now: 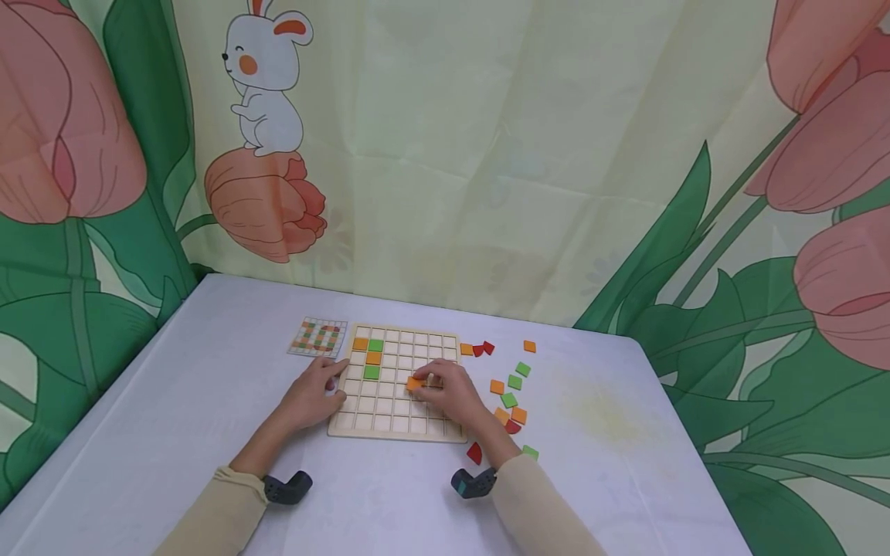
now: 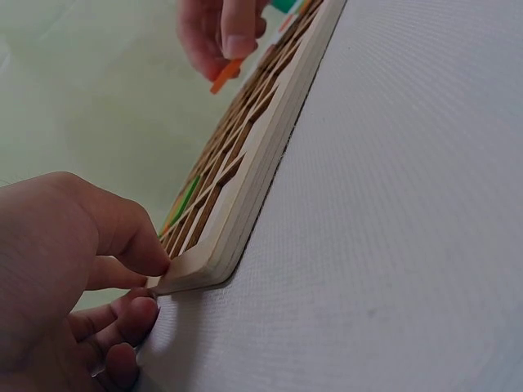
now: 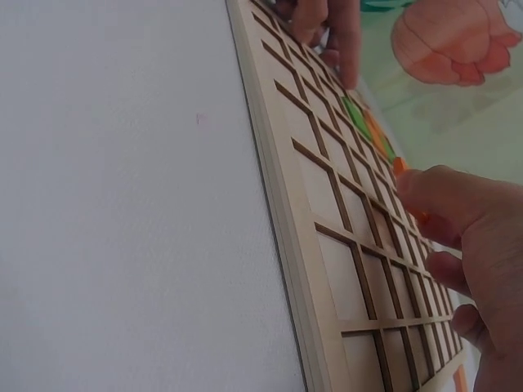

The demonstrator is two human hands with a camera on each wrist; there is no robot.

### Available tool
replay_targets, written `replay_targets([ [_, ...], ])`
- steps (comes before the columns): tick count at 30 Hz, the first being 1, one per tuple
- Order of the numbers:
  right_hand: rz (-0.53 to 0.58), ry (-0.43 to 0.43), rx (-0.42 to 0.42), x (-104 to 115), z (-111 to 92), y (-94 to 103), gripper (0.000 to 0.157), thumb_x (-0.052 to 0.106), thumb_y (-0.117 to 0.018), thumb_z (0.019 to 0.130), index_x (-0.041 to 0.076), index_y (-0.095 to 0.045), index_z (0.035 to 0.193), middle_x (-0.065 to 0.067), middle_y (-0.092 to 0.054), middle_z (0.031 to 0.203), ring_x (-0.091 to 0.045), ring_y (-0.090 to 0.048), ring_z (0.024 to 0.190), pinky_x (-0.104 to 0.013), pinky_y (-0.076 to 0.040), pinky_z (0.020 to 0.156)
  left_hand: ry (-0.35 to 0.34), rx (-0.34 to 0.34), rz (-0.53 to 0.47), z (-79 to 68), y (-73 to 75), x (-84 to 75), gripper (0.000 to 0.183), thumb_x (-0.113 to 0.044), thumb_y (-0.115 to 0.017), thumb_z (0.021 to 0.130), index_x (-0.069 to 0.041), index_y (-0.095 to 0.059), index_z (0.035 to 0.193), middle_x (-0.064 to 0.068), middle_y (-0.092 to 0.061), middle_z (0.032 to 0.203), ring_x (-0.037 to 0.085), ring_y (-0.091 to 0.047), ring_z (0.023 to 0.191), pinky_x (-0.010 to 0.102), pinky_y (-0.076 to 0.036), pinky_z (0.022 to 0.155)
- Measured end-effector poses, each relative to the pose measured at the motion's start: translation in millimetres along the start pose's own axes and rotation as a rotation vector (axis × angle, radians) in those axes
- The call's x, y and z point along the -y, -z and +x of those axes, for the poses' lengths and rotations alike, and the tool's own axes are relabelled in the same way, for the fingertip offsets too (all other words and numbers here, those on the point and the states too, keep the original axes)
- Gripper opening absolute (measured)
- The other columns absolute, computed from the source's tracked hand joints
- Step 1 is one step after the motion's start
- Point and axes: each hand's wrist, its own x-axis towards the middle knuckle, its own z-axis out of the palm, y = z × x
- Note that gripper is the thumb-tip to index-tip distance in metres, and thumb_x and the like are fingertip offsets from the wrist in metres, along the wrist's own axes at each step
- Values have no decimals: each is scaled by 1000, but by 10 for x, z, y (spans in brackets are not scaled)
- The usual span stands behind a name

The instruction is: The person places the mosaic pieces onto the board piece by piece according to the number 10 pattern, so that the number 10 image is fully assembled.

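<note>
A wooden grid board lies on the white table. My left hand holds its left edge, with the thumb at the corner and other fingers curled beside it. Over the right half of the board, my right hand pinches an orange square tile between thumb and fingertips. In the left wrist view, this tile is tilted above the grid. Two orange tiles, one of them between green tiles, sit in cells at the upper left.
A printed pattern card lies beyond my left hand. Right of the board are scattered green tiles, orange tiles and red quarter-round pieces. A curtain with a rabbit print hangs behind the table.
</note>
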Motion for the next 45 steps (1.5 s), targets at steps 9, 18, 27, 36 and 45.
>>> replay_targets([
  [9, 46, -2, 17, 69, 18, -90, 21, 30, -73, 85, 26, -74, 105, 13, -64, 99, -11, -52, 86, -21, -46, 71, -7, -5, 6, 15, -16, 27, 63, -11, -63, 82, -2, -47, 142, 9, -45, 100, 17, -42, 78, 27, -34, 60],
  [18, 15, 26, 33, 156, 62, -149, 20, 31, -73, 85, 25, -74, 105, 13, -66, 99, -9, -52, 85, -21, -45, 72, -6, -2, 5, 15, -8, 20, 64, -12, -63, 81, -1, -46, 142, 9, -45, 100, 17, -42, 77, 26, -33, 59],
  [27, 14, 49, 44, 199, 85, -222, 21, 30, -73, 85, 23, -75, 105, 13, -66, 100, -8, -52, 84, -19, -45, 71, -4, -3, 8, 8, -4, 12, 63, -12, -62, 81, -1, -46, 142, 10, -45, 102, 16, -42, 78, 26, -33, 59],
  [36, 18, 59, 61, 259, 94, -297, 19, 28, -72, 85, 24, -74, 104, 13, -64, 101, -9, -50, 87, -21, -44, 74, -10, -8, 14, 15, -11, 23, 63, -13, -62, 82, -2, -47, 142, 10, -46, 104, 16, -43, 78, 27, -34, 60],
  [45, -33, 70, 51, 308, 124, -377, 20, 28, -72, 85, 23, -74, 104, 12, -65, 100, -8, -50, 88, -20, -42, 76, -13, -3, 11, 10, -14, 28, 63, -13, -62, 82, -2, -46, 142, 9, -45, 103, 16, -42, 78, 27, -33, 59],
])
